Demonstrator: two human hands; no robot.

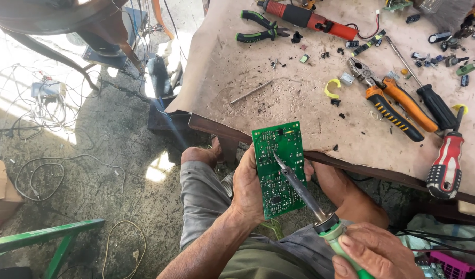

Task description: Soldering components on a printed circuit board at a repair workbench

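Holding a green board (278,169) upright over the lap, the left hand (248,188) sits at centre frame, its fingers wrapped round the board's left edge with fingertips showing at the right edge. The board's long axis runs top to bottom, leaning slightly right at the foot. Lower right, the right hand (374,253) is closed on the green handle of a soldering iron (304,194). The iron's shaft slants from lower right up to upper left, and its tip rests on or just above the board's upper middle; contact cannot be told for sure. So the tip lies up and left of the right fingers, well apart from them. Behind, the counter (237,77) carries orange pliers (397,106), a red screwdriver (446,163) and green cutters (258,28).
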